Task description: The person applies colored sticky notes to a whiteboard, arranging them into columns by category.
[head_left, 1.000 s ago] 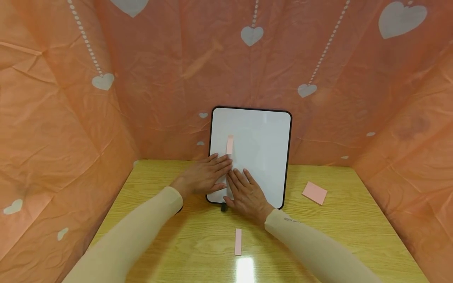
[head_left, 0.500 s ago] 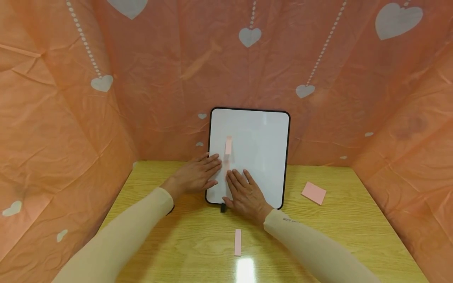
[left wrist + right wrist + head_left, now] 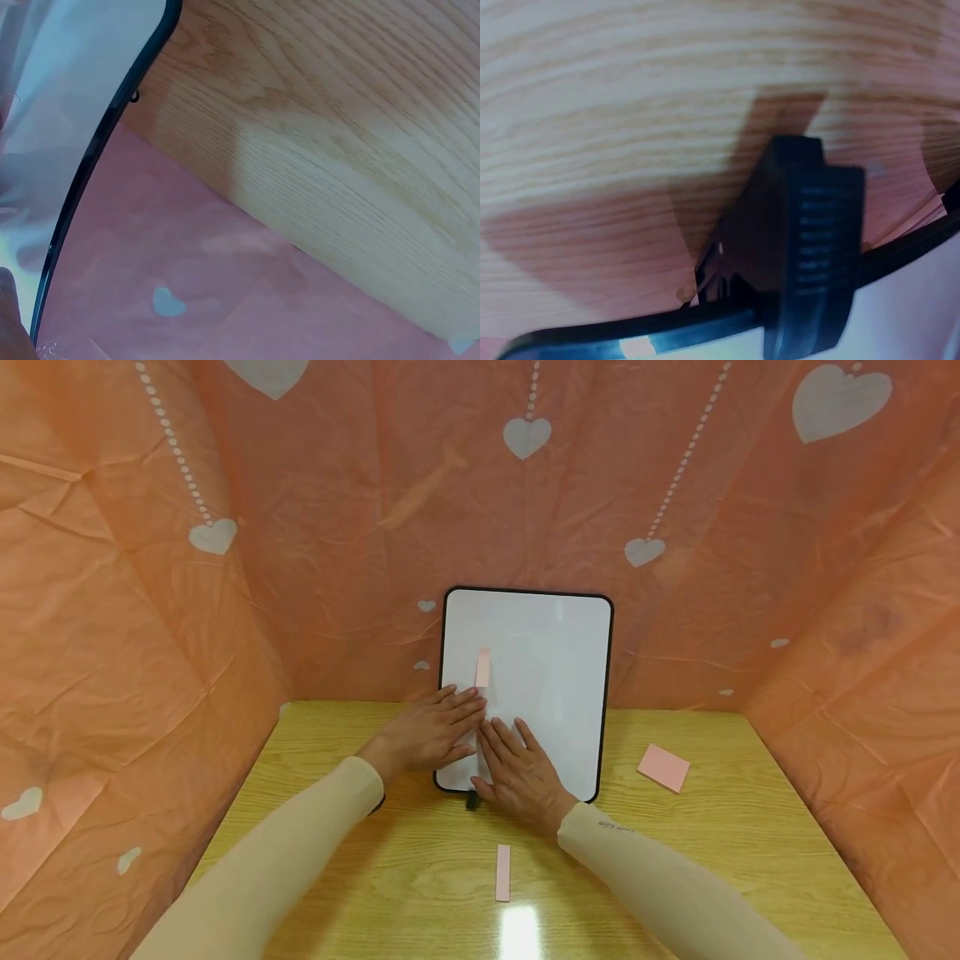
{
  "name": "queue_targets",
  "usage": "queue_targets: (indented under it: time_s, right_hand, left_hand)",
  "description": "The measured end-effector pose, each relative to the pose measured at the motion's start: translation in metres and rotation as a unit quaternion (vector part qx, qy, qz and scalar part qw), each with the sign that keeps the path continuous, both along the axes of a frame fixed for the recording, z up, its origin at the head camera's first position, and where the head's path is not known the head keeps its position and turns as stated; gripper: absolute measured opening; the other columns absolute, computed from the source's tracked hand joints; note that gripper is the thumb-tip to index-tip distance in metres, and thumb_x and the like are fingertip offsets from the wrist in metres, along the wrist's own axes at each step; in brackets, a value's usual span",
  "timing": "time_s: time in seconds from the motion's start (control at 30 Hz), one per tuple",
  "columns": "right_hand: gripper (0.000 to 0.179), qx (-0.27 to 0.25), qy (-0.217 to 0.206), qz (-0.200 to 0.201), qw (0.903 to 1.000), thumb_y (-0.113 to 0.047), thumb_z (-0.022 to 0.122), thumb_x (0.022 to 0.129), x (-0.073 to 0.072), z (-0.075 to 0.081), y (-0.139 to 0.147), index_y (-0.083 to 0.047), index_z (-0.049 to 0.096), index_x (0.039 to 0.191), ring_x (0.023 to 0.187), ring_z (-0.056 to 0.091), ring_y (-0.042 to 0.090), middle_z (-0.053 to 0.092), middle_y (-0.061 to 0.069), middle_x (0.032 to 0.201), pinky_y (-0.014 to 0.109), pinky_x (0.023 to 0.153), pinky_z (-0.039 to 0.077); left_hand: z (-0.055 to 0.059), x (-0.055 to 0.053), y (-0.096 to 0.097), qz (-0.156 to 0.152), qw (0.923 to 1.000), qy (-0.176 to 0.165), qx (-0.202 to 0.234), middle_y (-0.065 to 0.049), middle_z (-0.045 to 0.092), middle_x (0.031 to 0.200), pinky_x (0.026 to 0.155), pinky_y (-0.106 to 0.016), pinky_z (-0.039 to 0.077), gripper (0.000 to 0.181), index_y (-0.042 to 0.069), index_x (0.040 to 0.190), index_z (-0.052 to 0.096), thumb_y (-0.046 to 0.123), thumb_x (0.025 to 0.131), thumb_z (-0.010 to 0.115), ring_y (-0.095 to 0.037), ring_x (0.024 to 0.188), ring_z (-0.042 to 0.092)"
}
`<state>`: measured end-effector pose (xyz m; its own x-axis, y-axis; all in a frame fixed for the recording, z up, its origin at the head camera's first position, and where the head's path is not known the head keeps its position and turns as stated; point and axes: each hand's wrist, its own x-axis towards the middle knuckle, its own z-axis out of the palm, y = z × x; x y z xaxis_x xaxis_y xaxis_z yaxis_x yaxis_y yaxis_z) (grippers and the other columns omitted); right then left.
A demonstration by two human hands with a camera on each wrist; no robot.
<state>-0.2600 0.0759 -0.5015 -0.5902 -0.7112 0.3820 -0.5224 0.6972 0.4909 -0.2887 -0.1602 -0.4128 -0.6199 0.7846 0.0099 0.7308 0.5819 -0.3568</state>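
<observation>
A whiteboard [image 3: 558, 668] with a black frame stands leaning back on the table. On its left half is a narrow pink sticky note [image 3: 482, 668], with more of the board below it hidden by the hands. My left hand [image 3: 427, 732] lies with straight fingers on the lower left of the board, fingertips just under that note. Beside it, my right hand [image 3: 523, 772] rests on the lower board, fingers extended upward. Both hands appear to hold nothing. At the board's bottom edge, a black foot [image 3: 810, 240] shows large in the right wrist view.
A slim pink pad of sticky notes [image 3: 502, 872] lies on the wooden table [image 3: 405, 877] in front of the board. To the right lies a wider pink pad [image 3: 663, 767]. An orange cloth [image 3: 337, 568] with pale hearts surrounds the table on three sides.
My left hand slid left, uncovering a pale pink strip below the note, then came back right and covers it again. The right hand stays in place.
</observation>
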Motion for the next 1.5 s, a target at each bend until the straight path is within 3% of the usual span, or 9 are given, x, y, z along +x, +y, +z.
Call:
queue_targets:
  time_s: [0.37,0.7,0.8,0.97,1.13,1.27,1.5]
  right_hand:
    - [0.077,0.006,-0.019,-0.01,0.9998,-0.06,0.036,0.109,0.003,0.003,0.0,-0.005,0.04,0.163,0.158,0.034,0.024,0.04,0.009,0.168,0.051,0.132,0.021]
    - [0.066,-0.003,-0.034,0.017,0.9993,-0.053,0.039,0.111,0.014,0.003,0.003,-0.004,0.055,0.153,0.15,0.048,0.024,0.057,0.008,0.156,0.05,0.127,0.03]
    - [0.062,-0.014,-0.023,0.034,0.9991,-0.05,0.037,0.112,0.017,0.002,0.008,-0.004,0.064,0.144,0.143,0.054,0.026,0.065,0.008,0.147,0.049,0.123,0.036]
    - [0.058,-0.048,-0.009,0.048,0.9976,-0.046,0.038,0.112,0.024,0.004,0.02,-0.002,0.069,0.133,0.131,0.058,0.028,0.071,0.009,0.133,0.048,0.116,0.043]
    - [0.053,-0.096,-0.001,0.041,0.9945,-0.045,0.042,0.112,0.03,0.01,0.04,-0.004,0.071,0.127,0.125,0.061,0.029,0.072,0.01,0.128,0.049,0.112,0.047]
    - [0.055,-0.124,0.002,0.025,0.992,-0.045,0.037,0.113,0.033,0.013,0.059,-0.003,0.072,0.126,0.122,0.063,0.03,0.073,0.012,0.129,0.049,0.11,0.048]
    - [0.052,-0.148,-0.046,-0.023,0.9877,-0.04,0.042,0.113,0.04,0.018,0.093,0.001,0.068,0.131,0.124,0.062,0.035,0.07,0.016,0.133,0.052,0.109,0.048]
  left_hand:
    - [-0.001,0.003,-0.007,0.011,0.9998,0.003,0.014,-0.003,0.029,0.174,0.134,-0.048,0.018,0.07,0.011,0.165,0.037,0.055,0.111,0.042,-0.024,0.163,0.021]
    - [-0.009,0.015,-0.004,0.033,0.9991,-0.006,0.025,-0.006,0.033,0.172,0.134,-0.048,0.018,0.068,0.01,0.164,0.04,0.054,0.112,0.039,-0.026,0.163,0.024]
    - [-0.015,0.025,-0.004,0.029,0.9986,-0.005,0.045,-0.008,0.038,0.17,0.133,-0.048,0.02,0.067,0.008,0.162,0.042,0.053,0.112,0.041,-0.027,0.162,0.026]
    - [-0.03,0.05,-0.002,0.028,0.9924,-0.023,0.118,-0.011,0.042,0.167,0.132,-0.049,0.025,0.066,0.004,0.16,0.045,0.048,0.111,0.05,-0.031,0.16,0.03]
    - [-0.046,0.077,0.005,0.054,0.9784,-0.06,0.19,-0.013,0.043,0.166,0.131,-0.05,0.027,0.067,0.004,0.16,0.045,0.044,0.108,0.057,-0.032,0.159,0.032]
    - [-0.055,0.099,0.012,0.083,0.9664,-0.093,0.225,-0.012,0.042,0.167,0.13,-0.051,0.028,0.066,0.004,0.16,0.044,0.041,0.108,0.06,-0.031,0.159,0.032]
    - [-0.067,0.131,0.029,0.111,0.9462,-0.157,0.26,-0.009,0.034,0.172,0.129,-0.049,0.031,0.072,0.008,0.167,0.031,0.042,0.109,0.058,-0.025,0.159,0.034]
